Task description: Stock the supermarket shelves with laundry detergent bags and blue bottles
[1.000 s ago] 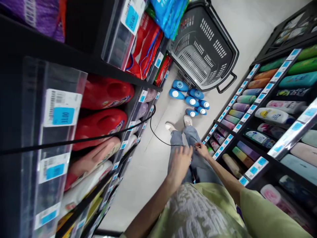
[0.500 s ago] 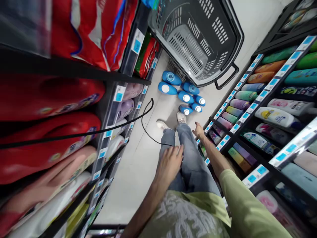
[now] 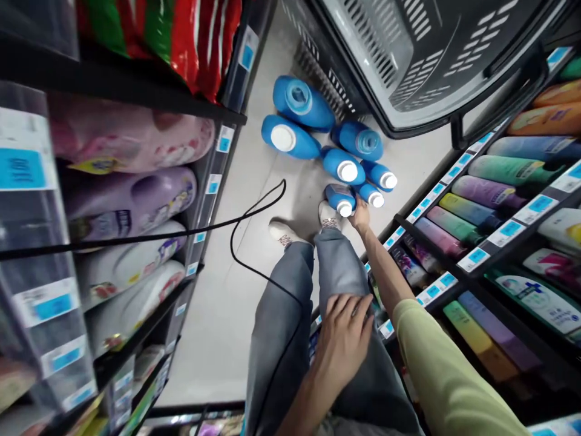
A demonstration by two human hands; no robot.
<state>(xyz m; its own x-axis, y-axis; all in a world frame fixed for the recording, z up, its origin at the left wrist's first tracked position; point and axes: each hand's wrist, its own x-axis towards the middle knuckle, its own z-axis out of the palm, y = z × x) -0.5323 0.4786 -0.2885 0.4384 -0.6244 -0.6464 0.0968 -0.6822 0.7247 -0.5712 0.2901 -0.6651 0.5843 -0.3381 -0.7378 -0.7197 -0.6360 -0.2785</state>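
Note:
Several blue bottles with white or blue caps stand close together on the floor by my feet. My right hand point(image 3: 360, 217) reaches down to this group, against the nearest blue bottle point(image 3: 340, 198) and close to a small white-capped bottle point(image 3: 371, 196). Its fingers are mostly hidden among the bottles, so their grip cannot be made out. My left hand point(image 3: 345, 330) lies on my right knee, fingers stretched out, holding nothing. At the left of the group are a larger white-capped bottle point(image 3: 302, 142) and a blue-capped bottle point(image 3: 320, 109).
A dark grey shopping basket point(image 3: 399, 118) stands just beyond the bottles. Shelves of detergent bottles point(image 3: 149, 194) rise on the left, and shelves of toiletries point(image 3: 494, 169) on the right. A black cable point(image 3: 213, 227) crosses from the left toward my legs.
My right hand has gone down and forward to the nearest bottles. My left hand has come to rest on my knee. The view has moved lower and closer to the bottles and basket.

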